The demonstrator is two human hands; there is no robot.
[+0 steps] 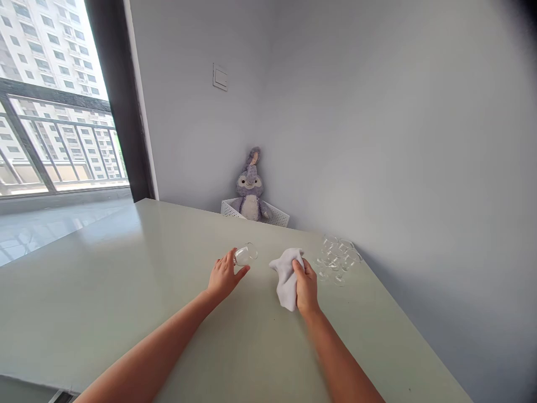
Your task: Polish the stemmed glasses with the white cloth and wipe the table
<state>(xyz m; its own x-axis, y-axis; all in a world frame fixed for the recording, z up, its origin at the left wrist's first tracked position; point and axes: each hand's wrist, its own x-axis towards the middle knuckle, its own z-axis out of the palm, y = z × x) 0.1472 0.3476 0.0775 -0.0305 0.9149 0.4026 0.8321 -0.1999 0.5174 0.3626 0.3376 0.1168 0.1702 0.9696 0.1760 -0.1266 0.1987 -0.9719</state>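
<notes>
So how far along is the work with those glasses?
Nothing clearly looks finished: the group of clear stemmed glasses stands together on the pale green table, and I cannot tell whether they have been wiped. In hand, the left hand holds one clear glass on its side, and the right hand grips a white cloth. Still left: those grouped glasses, if unwiped.

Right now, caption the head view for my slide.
Left hand holds a clear glass, right hand a white cloth, on a pale table beside more glasses.
</notes>
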